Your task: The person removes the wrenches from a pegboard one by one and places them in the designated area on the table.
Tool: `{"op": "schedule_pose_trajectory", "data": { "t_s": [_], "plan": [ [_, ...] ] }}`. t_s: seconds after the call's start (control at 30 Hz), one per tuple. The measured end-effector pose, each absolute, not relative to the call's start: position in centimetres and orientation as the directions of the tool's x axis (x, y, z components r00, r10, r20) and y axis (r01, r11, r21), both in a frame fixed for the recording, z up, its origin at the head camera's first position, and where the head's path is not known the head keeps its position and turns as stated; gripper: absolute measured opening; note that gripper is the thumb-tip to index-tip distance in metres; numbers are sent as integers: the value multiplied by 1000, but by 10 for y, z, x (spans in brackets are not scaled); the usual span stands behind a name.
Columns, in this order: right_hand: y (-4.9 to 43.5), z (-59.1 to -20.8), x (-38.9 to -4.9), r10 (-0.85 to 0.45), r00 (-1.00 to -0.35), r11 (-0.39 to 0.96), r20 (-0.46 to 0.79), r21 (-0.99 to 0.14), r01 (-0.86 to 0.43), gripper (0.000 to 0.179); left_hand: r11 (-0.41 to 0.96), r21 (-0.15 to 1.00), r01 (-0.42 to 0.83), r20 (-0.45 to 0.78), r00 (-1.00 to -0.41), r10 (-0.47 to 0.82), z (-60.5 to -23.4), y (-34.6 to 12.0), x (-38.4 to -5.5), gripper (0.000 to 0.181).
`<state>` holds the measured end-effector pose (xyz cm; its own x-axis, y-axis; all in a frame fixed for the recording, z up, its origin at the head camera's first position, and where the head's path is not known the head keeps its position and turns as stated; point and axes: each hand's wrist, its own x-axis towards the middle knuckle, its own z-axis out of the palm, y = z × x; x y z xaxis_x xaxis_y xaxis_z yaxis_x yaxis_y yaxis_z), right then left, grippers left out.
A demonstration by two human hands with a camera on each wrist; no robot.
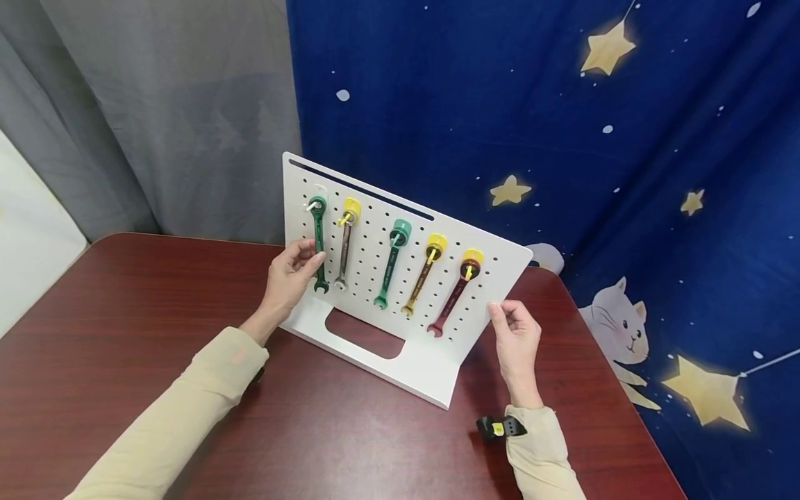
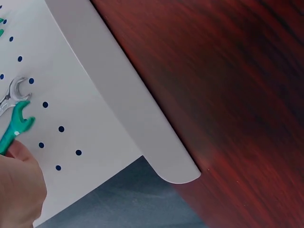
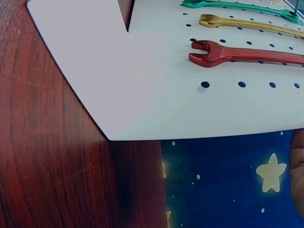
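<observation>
A white pegboard (image 1: 369, 292) stands tilted back on the table, with several combination wrenches hanging from its hooks. My left hand (image 1: 290, 278) pinches the shaft of the leftmost green wrench (image 1: 319, 232), whose ring end sits around a white hook. In the left wrist view, that wrench's open jaw (image 2: 20, 118) shows beyond the fingers. To its right hang a silver wrench (image 1: 345, 253), a second green wrench (image 1: 389, 274), a gold wrench (image 1: 420, 281) and a red wrench (image 1: 451, 302). My right hand (image 1: 517, 337) grips the board's right edge between thumb and fingers.
The board's flat base, with a cutout (image 1: 365, 333), rests on a reddish-brown wooden table (image 1: 300, 430). Behind hang a grey curtain (image 1: 206, 125) and a blue star-patterned curtain (image 1: 437, 104). A black strap device (image 1: 500, 426) is on the right wrist.
</observation>
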<state>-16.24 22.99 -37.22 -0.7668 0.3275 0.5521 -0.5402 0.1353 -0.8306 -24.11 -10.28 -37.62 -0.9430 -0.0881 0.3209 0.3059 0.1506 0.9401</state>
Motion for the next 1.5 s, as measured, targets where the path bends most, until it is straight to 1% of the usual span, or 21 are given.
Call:
{"op": "schedule_pose_trajectory", "data": {
  "t_s": [0.1, 0.17, 0.37, 0.47, 0.6, 0.8, 0.9, 0.97, 1.1, 1.17, 1.37, 1.43, 1.5],
  "plan": [
    [230, -372, -162, 326, -765, 134, 556, -828, -545, 10, 70, 955, 288, 292, -955, -57, -383, -106, -245, 31],
    [230, -372, -161, 324, -765, 126, 557, -827, -549, 10, 41, 959, 281, 282, -958, -42, -391, -109, -250, 32],
    [230, -372, -161, 325, -766, 115, 555, -827, -550, 8, 23, 966, 259, 259, -966, -21, -396, -112, -251, 34],
    [230, -371, -161, 324, -766, 124, 555, -828, -547, 8, 8, 970, 245, 245, -970, -12, -396, -113, -249, 30],
    [230, -371, -160, 320, -768, 135, 555, -829, -543, 13, -9, 972, 233, 233, -972, 1, -395, -115, -246, 27],
    [231, -372, -160, 318, -766, 148, 558, -828, -542, 15, -11, 973, 232, 232, -973, 15, -395, -119, -243, 38],
    [231, -373, -160, 318, -766, 144, 559, -827, -543, 14, -7, 974, 225, 225, -974, 19, -394, -122, -241, 40],
    [231, -373, -160, 317, -766, 139, 560, -826, -546, 13, -8, 976, 217, 217, -976, 20, -394, -123, -240, 37],
    [231, -373, -160, 316, -767, 129, 558, -826, -548, 11, -13, 979, 204, 204, -979, 20, -393, -127, -236, 22],
    [231, -374, -160, 315, -768, 126, 558, -826, -549, 11, -7, 980, 199, 200, -980, 23, -391, -129, -234, 20],
    [231, -373, -161, 312, -766, 143, 562, -825, -547, 11, 3, 981, 194, 194, -980, 51, -387, -135, -228, 41],
    [231, -373, -161, 311, -767, 145, 562, -825, -546, 12, -14, 982, 190, 190, -980, 61, -385, -138, -226, 42],
    [231, -372, -161, 309, -767, 145, 562, -825, -546, 14, -37, 983, 181, 183, -981, 68, -383, -140, -224, 38]
  ]
}}
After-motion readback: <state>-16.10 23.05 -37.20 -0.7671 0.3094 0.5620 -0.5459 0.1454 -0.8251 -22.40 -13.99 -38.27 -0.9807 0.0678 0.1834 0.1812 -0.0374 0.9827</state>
